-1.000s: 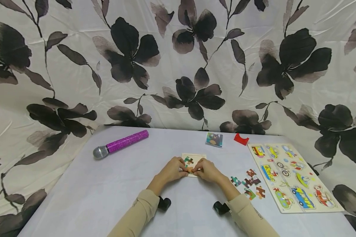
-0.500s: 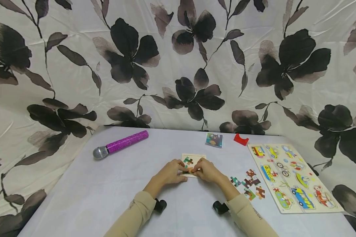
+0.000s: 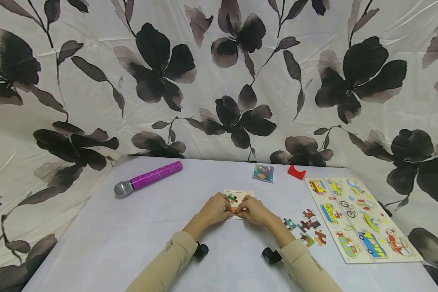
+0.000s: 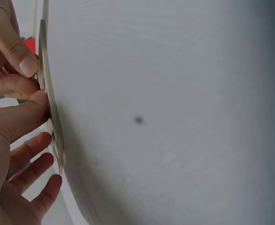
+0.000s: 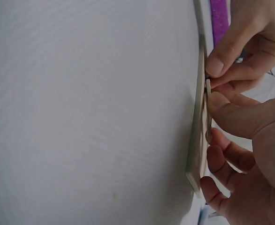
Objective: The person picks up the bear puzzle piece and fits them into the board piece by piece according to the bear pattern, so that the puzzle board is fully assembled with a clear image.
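A small wooden puzzle board (image 3: 246, 194) lies on the white table between both hands, with a few green and brown pieces in its upper left. The left hand (image 3: 212, 209) is at its lower left, thumb and fingertips together, a teal bit of a puzzle piece showing between them. From the right, the right hand (image 3: 256, 210) pinches a piece at the board's lower part; the thin edge of that piece (image 5: 209, 117) stands just off the board (image 5: 197, 140) in the right wrist view. The fingers partly hide both pieces.
Several loose puzzle pieces (image 3: 308, 225) lie right of the right hand. Beyond them is a large vehicle puzzle board (image 3: 357, 219). A bear picture card (image 3: 263, 172) and a red piece (image 3: 297, 172) lie at the back; a purple microphone (image 3: 155, 176) is at the left.
The left hand has turned slightly and drawn its spread fingers together, and a teal bit now shows between them. The right hand has barely moved.
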Demonstrator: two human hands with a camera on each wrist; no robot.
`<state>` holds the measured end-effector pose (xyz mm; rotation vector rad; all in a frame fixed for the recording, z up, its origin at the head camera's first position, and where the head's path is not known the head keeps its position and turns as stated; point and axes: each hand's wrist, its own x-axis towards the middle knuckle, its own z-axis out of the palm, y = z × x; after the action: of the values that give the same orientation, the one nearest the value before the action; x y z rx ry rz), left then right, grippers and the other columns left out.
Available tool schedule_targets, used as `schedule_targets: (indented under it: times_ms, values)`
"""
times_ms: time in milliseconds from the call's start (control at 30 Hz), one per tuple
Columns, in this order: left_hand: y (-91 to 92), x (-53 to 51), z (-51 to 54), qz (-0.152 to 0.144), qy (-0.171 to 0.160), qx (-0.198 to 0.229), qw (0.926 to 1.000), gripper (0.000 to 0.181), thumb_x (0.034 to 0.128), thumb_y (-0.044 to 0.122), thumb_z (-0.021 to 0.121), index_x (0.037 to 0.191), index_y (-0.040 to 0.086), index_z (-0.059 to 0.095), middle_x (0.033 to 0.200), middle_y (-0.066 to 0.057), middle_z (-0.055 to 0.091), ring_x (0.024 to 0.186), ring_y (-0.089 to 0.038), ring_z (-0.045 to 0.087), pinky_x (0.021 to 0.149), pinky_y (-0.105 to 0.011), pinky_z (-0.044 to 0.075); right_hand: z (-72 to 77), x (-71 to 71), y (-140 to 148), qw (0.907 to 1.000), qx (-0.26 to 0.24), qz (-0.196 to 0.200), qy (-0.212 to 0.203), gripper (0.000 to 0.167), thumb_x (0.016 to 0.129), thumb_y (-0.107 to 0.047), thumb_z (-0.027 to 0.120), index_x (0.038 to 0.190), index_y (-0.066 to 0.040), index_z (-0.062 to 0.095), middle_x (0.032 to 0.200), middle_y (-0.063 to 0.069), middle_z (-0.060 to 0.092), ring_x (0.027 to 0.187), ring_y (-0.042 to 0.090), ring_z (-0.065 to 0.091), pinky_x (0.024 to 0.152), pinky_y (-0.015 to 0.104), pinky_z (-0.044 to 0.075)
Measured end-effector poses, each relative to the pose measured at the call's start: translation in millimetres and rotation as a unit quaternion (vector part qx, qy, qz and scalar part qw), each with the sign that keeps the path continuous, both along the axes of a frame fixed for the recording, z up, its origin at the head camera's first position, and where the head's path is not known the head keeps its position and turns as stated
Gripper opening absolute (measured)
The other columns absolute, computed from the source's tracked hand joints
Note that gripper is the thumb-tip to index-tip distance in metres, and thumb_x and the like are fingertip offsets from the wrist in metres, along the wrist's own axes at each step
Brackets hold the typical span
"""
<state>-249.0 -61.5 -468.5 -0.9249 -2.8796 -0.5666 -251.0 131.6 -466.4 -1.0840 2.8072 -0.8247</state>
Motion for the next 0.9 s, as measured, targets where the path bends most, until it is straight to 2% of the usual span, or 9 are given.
schedule_targets:
  times_ms: [133, 267, 467, 633, 767, 900]
  values:
    - [2.7, 0.3, 1.2, -0.016, -0.020, 0.008, 0.9996, 0.010, 0.0808, 0.016, 0.074, 0.077, 0.007, 0.074, 0.100, -0.004, 0.066, 0.099, -0.020, 0.059, 0.088, -0.033, 0.050, 0.5, -0.9, -0.2, 1.0000, 0.003, 0.003, -0.001, 0.004, 0.083, -0.008, 0.070, 0.084, -0.008, 0.074, 0.086, 0.002, 0.058, 0.080, 0.017, 0.052, 0.062, 0.027, 0.041]
    - [1.7, 0.0, 1.1, -0.029, -0.010, -0.002, 0.9995, 0.011, 0.0812, 0.016, 0.074, 0.074, 0.007, 0.074, 0.097, -0.004, 0.067, 0.097, -0.019, 0.061, 0.085, -0.031, 0.050, 0.0, -1.7, -1.8, 1.0000, 0.000, 0.004, 0.002, 0.004, 0.083, -0.007, 0.070, 0.083, -0.007, 0.074, 0.085, 0.002, 0.058, 0.081, 0.018, 0.052, 0.063, 0.028, 0.041]
    - [0.4, 0.3, 2.2, -0.028, -0.019, 0.006, 0.9994, 0.011, 0.0802, 0.016, 0.075, 0.072, 0.008, 0.074, 0.096, -0.002, 0.065, 0.093, -0.018, 0.060, 0.083, -0.031, 0.051, -6.3, -1.0, -3.2, 0.9997, -0.006, -0.007, 0.021, 0.005, 0.081, -0.007, 0.071, 0.083, -0.007, 0.076, 0.086, 0.004, 0.059, 0.080, 0.019, 0.052, 0.061, 0.027, 0.040]
    - [2.0, 1.1, 3.1, -0.032, -0.007, -0.008, 0.9994, 0.013, 0.0808, 0.017, 0.074, 0.072, 0.008, 0.074, 0.096, -0.002, 0.065, 0.093, -0.017, 0.060, 0.084, -0.030, 0.050, -8.3, 1.8, -0.5, 0.9996, -0.006, -0.010, 0.025, 0.013, 0.082, 0.000, 0.068, 0.088, -0.008, 0.077, 0.088, 0.006, 0.058, 0.079, 0.019, 0.050, 0.060, 0.025, 0.036]
    - [2.9, 1.1, 2.8, -0.032, 0.003, -0.015, 0.9994, 0.013, 0.0805, 0.019, 0.075, 0.073, 0.009, 0.074, 0.098, -0.002, 0.064, 0.096, -0.017, 0.058, 0.086, -0.031, 0.049, -5.3, 1.6, 2.2, 0.9999, -0.013, -0.005, 0.004, 0.018, 0.082, 0.004, 0.064, 0.091, -0.006, 0.076, 0.089, 0.007, 0.059, 0.079, 0.018, 0.050, 0.063, 0.024, 0.038]
    - [0.6, 0.2, 0.8, -0.005, 0.003, -0.025, 0.9997, 0.013, 0.0808, 0.026, 0.074, 0.078, 0.013, 0.076, 0.110, -0.006, 0.061, 0.110, -0.023, 0.049, 0.092, -0.040, 0.046, -0.4, -1.7, 4.8, 0.9982, -0.043, -0.027, -0.034, 0.013, 0.080, 0.005, 0.067, 0.090, 0.000, 0.075, 0.087, 0.009, 0.066, 0.079, 0.020, 0.058, 0.065, 0.022, 0.046]
